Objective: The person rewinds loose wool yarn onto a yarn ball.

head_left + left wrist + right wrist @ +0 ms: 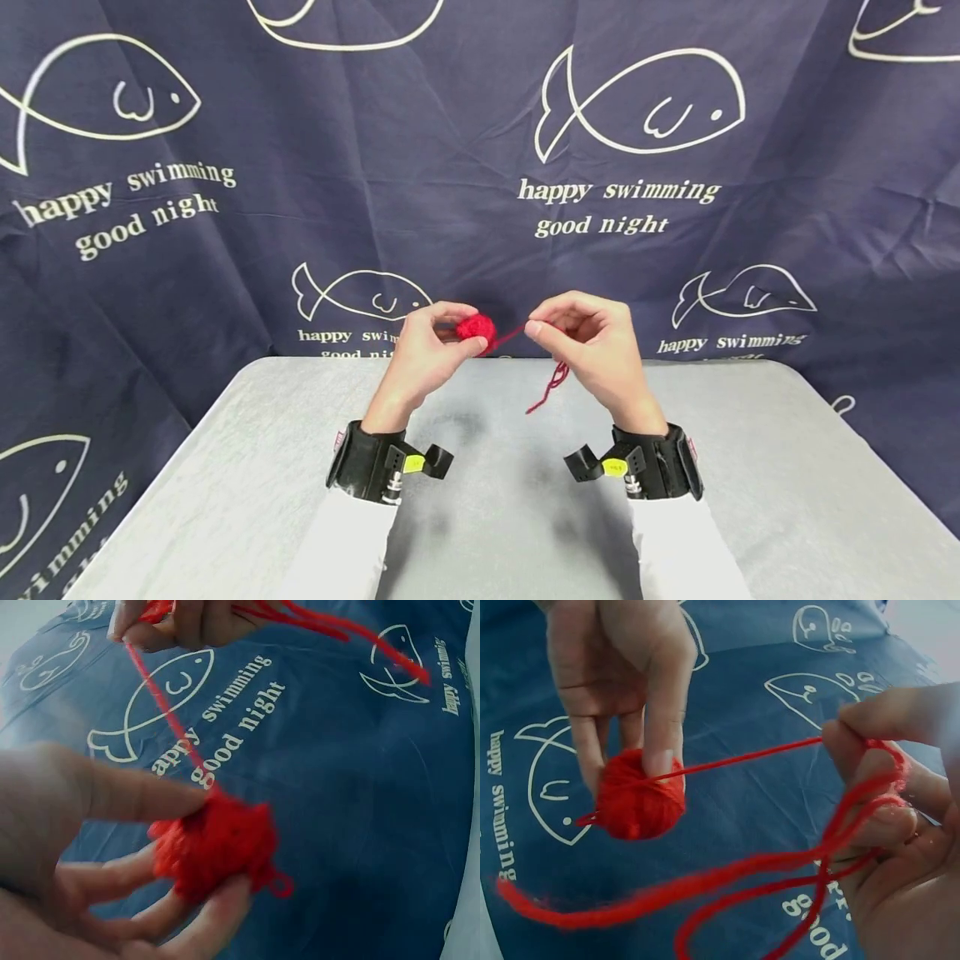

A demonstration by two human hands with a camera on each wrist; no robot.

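A small ball of red yarn [476,327] [217,844] [637,799] is pinched in my left hand [427,350], thumb on one side and fingertips on the other. From it a taut red strand [508,337] [750,756] runs to my right hand [592,346], which pinches it between thumb and forefinger. The loose yarn tail [551,387] [705,889] loops through the right fingers and hangs down. Both hands are held above the grey table [750,467], level with its far edge.
A dark blue cloth [480,167] printed with white fish and words hangs behind and beside the table. Black wrist mounts [375,462] sit on both white sleeves.
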